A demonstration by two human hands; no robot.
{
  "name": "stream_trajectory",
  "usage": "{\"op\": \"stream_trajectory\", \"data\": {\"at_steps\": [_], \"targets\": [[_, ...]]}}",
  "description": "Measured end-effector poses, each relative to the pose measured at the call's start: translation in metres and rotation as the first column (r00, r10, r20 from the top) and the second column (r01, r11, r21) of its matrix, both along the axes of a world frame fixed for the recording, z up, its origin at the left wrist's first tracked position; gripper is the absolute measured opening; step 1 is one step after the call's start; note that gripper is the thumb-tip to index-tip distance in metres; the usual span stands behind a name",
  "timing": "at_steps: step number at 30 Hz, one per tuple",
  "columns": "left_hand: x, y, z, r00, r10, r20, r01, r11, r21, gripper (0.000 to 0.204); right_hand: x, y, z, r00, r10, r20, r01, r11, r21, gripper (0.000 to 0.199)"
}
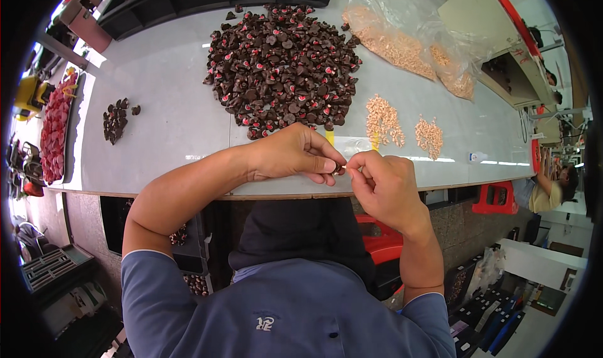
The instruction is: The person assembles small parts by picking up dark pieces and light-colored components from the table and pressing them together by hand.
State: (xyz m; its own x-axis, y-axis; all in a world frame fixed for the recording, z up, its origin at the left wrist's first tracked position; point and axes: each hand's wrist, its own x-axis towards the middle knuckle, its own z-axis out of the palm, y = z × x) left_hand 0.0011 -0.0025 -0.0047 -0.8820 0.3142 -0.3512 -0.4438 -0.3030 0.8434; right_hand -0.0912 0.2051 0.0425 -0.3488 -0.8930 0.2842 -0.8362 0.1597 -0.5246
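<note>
My left hand [292, 154] is closed on a small dark brown piece [339, 169], pinched between thumb and fingers above the table's near edge. Right against it, my right hand [386, 179] has thumb and index finger pressed together on a tiny pale piece that barely shows at the fingertips. Beyond my hands lies a big heap of dark brown pieces [286, 69], many with red and white spots. Two small piles of beige pieces, a larger pile [384, 120] and a smaller pile [429, 137], lie beyond my right hand.
Clear plastic bags [396, 44] of beige pieces lie at the far right of the grey table [182, 119]. A small dark cluster [115, 120] sits at left, near a tray of red pieces [58, 129]. A black crate [213, 6] stands behind; red stools [496, 198] are below.
</note>
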Motion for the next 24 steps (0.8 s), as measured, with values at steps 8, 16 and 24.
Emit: {"op": "stream_trajectory", "data": {"at_steps": [8,16,24], "targets": [[0.001,0.0,0.0,1.0,0.007,0.01,-0.007,1.0,0.0,0.029,0.004,-0.003,-0.01,1.0,-0.012,-0.016,0.012,0.998,-0.054,0.013],[0.002,-0.001,0.001,0.999,0.021,0.038,-0.022,0.999,0.027,0.027,0.013,-0.001,-0.003,0.846,-0.218,0.487,0.231,0.972,0.034,0.013],[-0.001,-0.003,-0.001,0.999,-0.033,-0.009,0.033,0.999,-0.033,0.021,0.019,-0.007,-0.015,0.82,-0.222,0.527,0.237,0.971,0.041,0.022]]}}
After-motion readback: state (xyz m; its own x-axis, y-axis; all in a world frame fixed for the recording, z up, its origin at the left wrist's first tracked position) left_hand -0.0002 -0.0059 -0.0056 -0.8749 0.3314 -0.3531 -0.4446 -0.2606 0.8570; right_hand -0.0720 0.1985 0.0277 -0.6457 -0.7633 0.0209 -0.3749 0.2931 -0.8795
